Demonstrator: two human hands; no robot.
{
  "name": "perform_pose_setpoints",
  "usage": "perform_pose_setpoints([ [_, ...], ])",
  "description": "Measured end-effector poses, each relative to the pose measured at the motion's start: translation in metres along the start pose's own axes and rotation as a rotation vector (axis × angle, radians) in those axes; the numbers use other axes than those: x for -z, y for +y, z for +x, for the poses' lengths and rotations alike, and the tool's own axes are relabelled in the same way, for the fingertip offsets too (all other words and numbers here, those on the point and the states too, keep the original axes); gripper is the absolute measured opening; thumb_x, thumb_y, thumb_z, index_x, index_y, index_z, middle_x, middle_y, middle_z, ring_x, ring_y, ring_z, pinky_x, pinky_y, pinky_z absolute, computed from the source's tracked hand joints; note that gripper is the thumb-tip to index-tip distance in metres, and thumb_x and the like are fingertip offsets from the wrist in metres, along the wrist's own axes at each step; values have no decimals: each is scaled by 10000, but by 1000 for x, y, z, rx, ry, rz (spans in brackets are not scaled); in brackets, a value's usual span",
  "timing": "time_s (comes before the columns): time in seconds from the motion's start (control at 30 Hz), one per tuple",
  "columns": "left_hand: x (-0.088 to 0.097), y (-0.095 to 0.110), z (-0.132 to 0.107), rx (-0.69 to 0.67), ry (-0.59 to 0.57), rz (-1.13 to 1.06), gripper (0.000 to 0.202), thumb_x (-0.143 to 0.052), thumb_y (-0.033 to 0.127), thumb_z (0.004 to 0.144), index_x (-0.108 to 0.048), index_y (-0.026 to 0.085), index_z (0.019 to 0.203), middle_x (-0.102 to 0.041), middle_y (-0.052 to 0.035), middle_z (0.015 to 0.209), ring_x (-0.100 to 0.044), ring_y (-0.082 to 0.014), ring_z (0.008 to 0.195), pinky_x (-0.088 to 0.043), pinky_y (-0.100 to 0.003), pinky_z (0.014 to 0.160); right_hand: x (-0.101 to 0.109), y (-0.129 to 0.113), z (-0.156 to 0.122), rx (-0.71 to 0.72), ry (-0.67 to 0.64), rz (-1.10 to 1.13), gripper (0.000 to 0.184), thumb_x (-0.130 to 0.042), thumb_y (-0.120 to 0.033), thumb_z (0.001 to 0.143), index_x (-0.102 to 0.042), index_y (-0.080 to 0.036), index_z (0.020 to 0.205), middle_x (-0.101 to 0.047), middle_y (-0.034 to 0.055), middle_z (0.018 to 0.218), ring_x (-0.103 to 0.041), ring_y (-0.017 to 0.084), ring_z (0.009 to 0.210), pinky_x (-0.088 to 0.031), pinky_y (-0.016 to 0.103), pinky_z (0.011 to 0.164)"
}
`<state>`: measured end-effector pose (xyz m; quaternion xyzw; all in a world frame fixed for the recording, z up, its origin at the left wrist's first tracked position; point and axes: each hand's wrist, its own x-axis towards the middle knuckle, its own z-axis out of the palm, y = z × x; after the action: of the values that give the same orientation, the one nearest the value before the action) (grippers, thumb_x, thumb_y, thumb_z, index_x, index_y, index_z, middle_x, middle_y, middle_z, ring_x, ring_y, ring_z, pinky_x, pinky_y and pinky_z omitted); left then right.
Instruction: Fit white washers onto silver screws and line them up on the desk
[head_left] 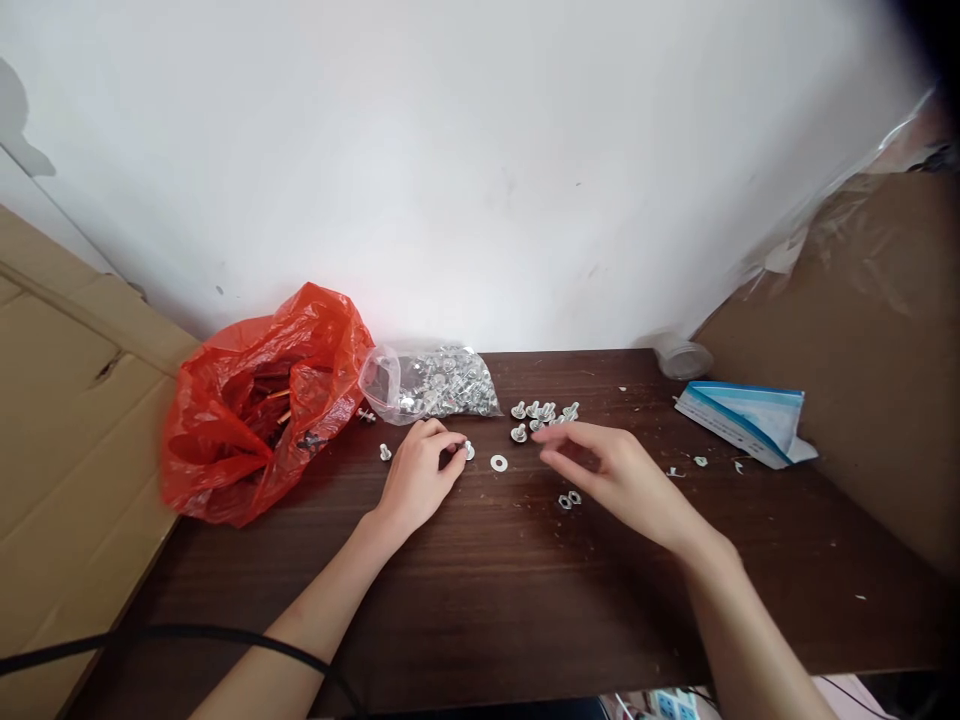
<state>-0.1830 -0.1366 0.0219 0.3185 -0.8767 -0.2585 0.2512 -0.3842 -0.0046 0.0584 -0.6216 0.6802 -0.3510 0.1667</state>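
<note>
My left hand [420, 475] rests on the dark wooden table [480, 600] with its fingers curled, pinching a small metal bolt [468, 450] at the fingertips. My right hand [611, 470] hovers over the table with its fingers stretched to the left and loosely apart, holding nothing that I can see. A flat washer [499, 462] lies between the two hands. Behind the right fingertips stands a group of several assembled bolts [541, 415]. Two nuts [569, 499] lie just under the right hand. One single bolt [385, 452] sits left of my left hand.
A clear plastic bag of metal hardware [435, 385] lies at the back by the white wall. A red plastic bag [259, 400] sits at the left edge beside cardboard [67, 420]. A blue-white packet [746, 418] lies at the right. A black cable [225, 640] crosses my left forearm.
</note>
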Motion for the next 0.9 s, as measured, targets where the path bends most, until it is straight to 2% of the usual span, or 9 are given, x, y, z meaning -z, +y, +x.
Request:
perform_pose_setpoints([
  [0.07, -1, 0, 0, -1, 0, -1, 167, -563, 226, 858, -699, 174, 940, -589, -40, 834, -548, -182, 867, -451, -328, 800, 6, 9, -16, -40, -67, -77, 239, -517, -390, 890, -670, -230, 981, -660, 44, 974, -614, 160, 805, -477, 256, 655],
  [0.17, -3, -2, 0, -8, -5, 11, 147, -565, 219, 853, -696, 181, 908, -575, -33, 820, -538, -176, 845, -445, -318, 782, 6, 23, -33, -44, -165, -137, 242, -545, -385, 873, -670, -246, 1028, -627, 52, 1037, -608, 169, 860, -496, 276, 723],
  [0.3, -4, -3, -1, -15, -11, 16, 137, -558, 218, 854, -687, 176, 875, -565, -32, 809, -523, -173, 829, -437, -311, 765, -3, 32, -41, -34, -159, -191, 243, -537, -358, 881, -659, -243, 1057, -588, 60, 1068, -594, 180, 922, -491, 315, 833],
  [0.43, -5, -4, 0, -15, -3, 18, 136, -556, 218, 855, -685, 175, 859, -566, -36, 809, -521, -175, 829, -434, -306, 761, -7, 28, -37, 14, -159, -219, 205, -497, -321, 906, -651, -228, 1005, -577, 63, 1034, -579, 184, 923, -482, 331, 833],
  [0.57, -6, -4, 1, -16, -4, 21, 123, -563, 213, 849, -680, 178, 853, -565, -35, 802, -522, -177, 822, -431, -302, 752, -4, 8, -22, 89, -142, -111, 148, -509, -276, 902, -632, -207, 947, -601, 54, 975, -584, 160, 861, -489, 295, 771],
  [0.67, -6, -5, 2, -17, -3, 19, 110, -572, 209, 843, -677, 177, 846, -559, -29, 790, -520, -175, 816, -426, -298, 744, -8, -11, 1, 177, -71, 8, 92, -561, -237, 870, -621, -196, 927, -616, 33, 893, -579, 136, 786, -488, 270, 726],
  [0.77, -7, -6, 2, -27, 16, 21, 85, -581, 186, 833, -664, 167, 829, -557, -24, 775, -514, -171, 802, -418, -298, 737, -25, -22, 28, 282, -19, 12, 128, -571, -179, 849, -622, -182, 966, -612, 32, 867, -576, 136, 775, -480, 271, 712],
  [0.83, -8, -7, 2, -38, 32, 20, 74, -583, 170, 825, -639, 156, 777, -557, -23, 766, -506, -169, 790, -414, -294, 726, -42, -22, 43, 330, 11, 33, 201, -549, -164, 862, -619, -186, 1049, -613, 37, 887, -580, 133, 779, -482, 272, 718],
  [0.9, -9, -8, 2, -49, 44, 16, 96, -586, 162, 817, -603, 150, 724, -555, -23, 761, -500, -166, 780, -411, -289, 716, -59, -19, 52, 339, 74, 90, 187, -507, -169, 890, -637, -194, 1022, -619, 46, 931, -590, 132, 801, -483, 258, 698],
])
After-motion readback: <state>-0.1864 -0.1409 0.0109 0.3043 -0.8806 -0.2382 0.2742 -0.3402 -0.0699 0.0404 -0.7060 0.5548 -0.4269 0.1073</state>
